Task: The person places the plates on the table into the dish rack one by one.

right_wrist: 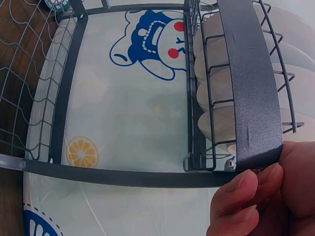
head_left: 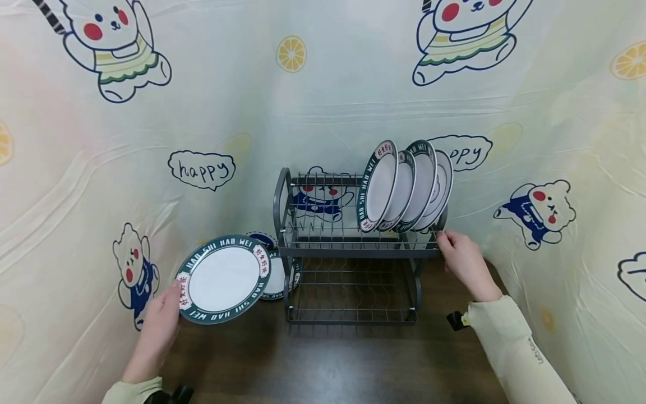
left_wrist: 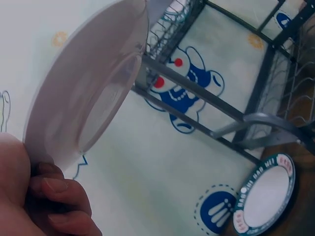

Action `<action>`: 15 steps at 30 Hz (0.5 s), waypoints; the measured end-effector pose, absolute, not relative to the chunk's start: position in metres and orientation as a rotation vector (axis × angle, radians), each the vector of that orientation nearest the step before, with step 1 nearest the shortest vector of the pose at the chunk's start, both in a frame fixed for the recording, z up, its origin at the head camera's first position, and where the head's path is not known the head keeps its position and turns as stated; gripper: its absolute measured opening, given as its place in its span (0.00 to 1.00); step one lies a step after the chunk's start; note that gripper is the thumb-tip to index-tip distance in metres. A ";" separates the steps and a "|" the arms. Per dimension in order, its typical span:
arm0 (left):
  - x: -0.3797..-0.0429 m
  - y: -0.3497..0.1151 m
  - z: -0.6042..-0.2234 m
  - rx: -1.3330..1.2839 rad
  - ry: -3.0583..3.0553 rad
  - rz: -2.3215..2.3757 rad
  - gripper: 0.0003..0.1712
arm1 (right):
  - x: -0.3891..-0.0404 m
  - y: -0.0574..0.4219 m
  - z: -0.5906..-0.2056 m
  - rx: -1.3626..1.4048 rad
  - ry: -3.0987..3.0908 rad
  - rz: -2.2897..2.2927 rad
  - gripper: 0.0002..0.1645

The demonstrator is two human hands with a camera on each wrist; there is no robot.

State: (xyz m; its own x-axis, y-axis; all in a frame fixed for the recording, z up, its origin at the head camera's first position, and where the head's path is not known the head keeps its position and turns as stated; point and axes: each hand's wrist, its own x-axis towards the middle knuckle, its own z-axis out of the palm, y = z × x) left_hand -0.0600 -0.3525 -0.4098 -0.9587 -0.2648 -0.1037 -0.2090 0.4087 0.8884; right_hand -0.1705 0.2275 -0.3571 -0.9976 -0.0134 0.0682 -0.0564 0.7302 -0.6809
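Note:
My left hand (head_left: 160, 314) grips a white plate (head_left: 222, 280) with a dark green lettered rim by its left edge. The plate is held up to the left of a grey two-tier dish rack (head_left: 353, 253), its white face toward the head camera. In the left wrist view, fingers (left_wrist: 64, 191) curl under the plate's edge and its underside (left_wrist: 83, 83) shows. My right hand (head_left: 465, 261) grips the rack's front right corner, thumb and fingers around the upper-tier frame (right_wrist: 258, 123). Several similar plates (head_left: 379, 191) stand on edge at the right of the upper tier.
Another green-rimmed plate (left_wrist: 266, 199) rests to the left of the rack, partly hidden behind the held one in the head view. The rack's lower wire tier (head_left: 353, 292) holds nothing. A patterned cloth (head_left: 323, 73) hangs behind the brown tabletop (head_left: 333, 359) and at both sides.

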 end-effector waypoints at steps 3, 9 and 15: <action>-0.058 -0.350 -0.404 0.420 -2.552 -1.664 0.37 | -0.170 0.228 -0.357 0.061 -2.865 1.133 0.29; -0.056 -0.346 -0.392 0.450 -2.556 -1.643 0.39 | -0.170 0.229 -0.357 0.066 -2.855 1.138 0.29; -0.052 -0.341 -0.382 0.472 -2.548 -1.628 0.39 | -0.170 0.229 -0.357 0.068 -2.855 1.141 0.28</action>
